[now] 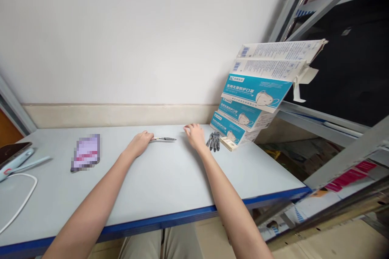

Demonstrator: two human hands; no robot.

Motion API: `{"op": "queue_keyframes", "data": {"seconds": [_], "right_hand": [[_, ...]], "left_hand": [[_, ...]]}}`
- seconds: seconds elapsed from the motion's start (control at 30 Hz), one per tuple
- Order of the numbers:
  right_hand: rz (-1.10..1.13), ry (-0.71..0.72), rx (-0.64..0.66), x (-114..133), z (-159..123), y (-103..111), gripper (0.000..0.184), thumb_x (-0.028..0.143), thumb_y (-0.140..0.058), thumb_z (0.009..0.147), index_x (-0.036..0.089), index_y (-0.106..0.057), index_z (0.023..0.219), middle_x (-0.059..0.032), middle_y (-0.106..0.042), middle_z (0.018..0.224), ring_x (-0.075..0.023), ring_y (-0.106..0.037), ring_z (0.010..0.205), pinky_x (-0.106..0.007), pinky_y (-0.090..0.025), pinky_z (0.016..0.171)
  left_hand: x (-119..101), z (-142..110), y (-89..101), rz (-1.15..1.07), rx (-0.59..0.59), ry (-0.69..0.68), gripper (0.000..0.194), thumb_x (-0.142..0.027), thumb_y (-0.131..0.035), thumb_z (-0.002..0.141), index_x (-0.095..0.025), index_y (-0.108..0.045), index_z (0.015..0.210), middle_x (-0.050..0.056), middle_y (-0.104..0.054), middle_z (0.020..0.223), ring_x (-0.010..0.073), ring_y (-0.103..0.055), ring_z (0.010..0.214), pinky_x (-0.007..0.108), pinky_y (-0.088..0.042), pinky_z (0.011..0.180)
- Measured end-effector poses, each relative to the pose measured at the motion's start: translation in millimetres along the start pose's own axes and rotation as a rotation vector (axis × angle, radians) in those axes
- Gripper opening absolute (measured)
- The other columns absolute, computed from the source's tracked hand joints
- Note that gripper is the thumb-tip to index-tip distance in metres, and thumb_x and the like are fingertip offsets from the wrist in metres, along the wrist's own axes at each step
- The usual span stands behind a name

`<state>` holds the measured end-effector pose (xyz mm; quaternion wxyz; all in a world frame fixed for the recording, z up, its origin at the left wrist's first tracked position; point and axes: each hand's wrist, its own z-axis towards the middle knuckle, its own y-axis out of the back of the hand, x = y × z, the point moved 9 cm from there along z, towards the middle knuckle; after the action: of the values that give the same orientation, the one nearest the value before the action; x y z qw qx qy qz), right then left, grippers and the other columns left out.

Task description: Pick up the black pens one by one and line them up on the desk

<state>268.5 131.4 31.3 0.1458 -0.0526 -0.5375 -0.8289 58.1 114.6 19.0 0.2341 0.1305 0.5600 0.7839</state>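
Note:
My left hand (141,142) is closed around one end of a slim pen (165,139), whose dark end points right toward my other hand. The pen lies roughly level, just above or on the table; I cannot tell which. To its right, my right hand (195,133) holds nothing, its fingers a little apart and turned toward the pen. Close beside that hand, a cluster of grey and black pens (214,141) lies on the tabletop. A small cream-coloured box (228,143) sits right next to the cluster.
Blue-and-white mask boxes (255,91) are stacked at the right, by a metal shelf (337,158). Left on the table (146,186) lie a blurred purple packet (88,151), a dark phone (13,151) and a light-blue corded appliance (18,164). A wall stands behind.

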Motion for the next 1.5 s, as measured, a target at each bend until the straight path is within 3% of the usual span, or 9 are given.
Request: {"op": "queue_keyframes", "data": {"seconds": [0.1, 0.2, 0.27, 0.33, 0.47, 0.67, 0.87, 1.03, 1.5], "right_hand": [[0.315, 0.201, 0.276, 43.1, -4.7, -29.9, 0.036, 0.039, -0.033, 0.091, 0.021, -0.063, 0.100, -0.0054, -0.064, 0.100, -0.0170, -0.054, 0.092, -0.027, -0.036, 0.079], [0.442, 0.201, 0.419, 54.1, -9.9, -49.1, 0.027, 0.035, -0.044, 0.086, 0.020, -0.067, 0.086, -0.0014, -0.067, 0.081, -0.0135, -0.056, 0.073, -0.024, -0.037, 0.069], [0.486, 0.165, 0.363, 49.5, -7.6, -49.3, 0.016, 0.031, -0.057, 0.078, 0.021, -0.066, 0.087, 0.0006, -0.066, 0.084, -0.0121, -0.055, 0.071, -0.023, -0.037, 0.068], [0.556, 0.150, 0.298, 46.2, -5.4, -46.5, 0.025, 0.030, -0.066, 0.070, 0.022, -0.063, 0.093, 0.0007, -0.065, 0.093, -0.0114, -0.054, 0.072, -0.022, -0.038, 0.068], [0.709, 0.170, 0.397, 54.6, -9.4, -52.5, 0.030, 0.034, -0.050, 0.082, 0.018, -0.058, 0.106, -0.0018, -0.066, 0.085, -0.0105, -0.052, 0.063, -0.023, -0.040, 0.064], [0.488, 0.193, 0.320, 53.0, -7.3, -49.2, 0.021, 0.030, -0.064, 0.071, 0.023, -0.067, 0.091, -0.0009, -0.066, 0.091, -0.0142, -0.054, 0.076, -0.025, -0.038, 0.070], [0.570, 0.215, 0.407, 57.3, -10.1, -51.2, 0.028, 0.034, -0.043, 0.085, 0.021, -0.064, 0.098, -0.0008, -0.067, 0.080, -0.0127, -0.054, 0.068, -0.024, -0.037, 0.065], [0.420, 0.193, 0.322, 51.2, -10.0, -39.8, 0.019, 0.020, -0.055, 0.076, 0.025, -0.062, 0.094, 0.0010, -0.066, 0.095, -0.0150, -0.056, 0.083, -0.024, -0.036, 0.071], [0.411, 0.161, 0.260, 30.3, -1.9, -26.7, 0.026, 0.013, -0.047, 0.078, 0.027, -0.062, 0.095, 0.0022, -0.068, 0.085, -0.0159, -0.057, 0.083, -0.025, -0.035, 0.072]], "left_hand": [[-7.7, 1.6, -1.1, 0.015, 0.004, -0.051, 0.030, -0.028, -0.027, 0.091, -0.018, -0.053, 0.077, 0.003, -0.047, 0.068, 0.0162, -0.049, 0.067, 0.026, -0.036, 0.066], [-11.8, 1.8, -2.9, 0.023, 0.012, -0.074, 0.029, -0.027, -0.028, 0.091, -0.018, -0.052, 0.078, 0.003, -0.048, 0.068, 0.0171, -0.049, 0.070, 0.026, -0.035, 0.065], [-11.1, 1.6, -5.0, 0.021, 0.020, -0.066, 0.029, -0.027, -0.027, 0.091, -0.018, -0.052, 0.079, 0.003, -0.049, 0.069, 0.0170, -0.050, 0.069, 0.026, -0.036, 0.064], [-9.6, 1.5, -7.9, 0.026, 0.032, -0.053, 0.030, -0.028, -0.026, 0.091, -0.018, -0.053, 0.080, 0.003, -0.050, 0.070, 0.0166, -0.050, 0.067, 0.026, -0.036, 0.064], [-10.6, 1.9, -10.5, 0.056, 0.055, -0.047, 0.030, -0.029, -0.027, 0.091, -0.018, -0.054, 0.082, 0.004, -0.051, 0.072, 0.0163, -0.051, 0.068, 0.027, -0.037, 0.067], [-14.9, 1.1, -5.8, 0.045, 0.075, -0.029, 0.027, -0.025, -0.029, 0.090, -0.018, -0.055, 0.085, 0.004, -0.053, 0.076, 0.0157, -0.052, 0.068, 0.026, -0.037, 0.066], [-9.6, -0.2, -6.3, 0.041, 0.090, 0.023, 0.030, -0.025, -0.028, 0.090, -0.018, -0.056, 0.086, 0.005, -0.055, 0.076, 0.0161, -0.052, 0.069, 0.026, -0.038, 0.066], [-6.9, 0.1, -10.0, 0.070, 0.104, 0.022, 0.029, -0.024, -0.027, 0.090, -0.018, -0.056, 0.088, 0.006, -0.056, 0.078, 0.0165, -0.053, 0.069, 0.026, -0.037, 0.067], [9.6, -2.9, -7.1, -0.007, 0.096, 0.090, 0.028, -0.024, -0.028, 0.088, -0.019, -0.055, 0.081, 0.004, -0.057, 0.072, 0.0167, -0.054, 0.069, 0.025, -0.035, 0.063]]}}
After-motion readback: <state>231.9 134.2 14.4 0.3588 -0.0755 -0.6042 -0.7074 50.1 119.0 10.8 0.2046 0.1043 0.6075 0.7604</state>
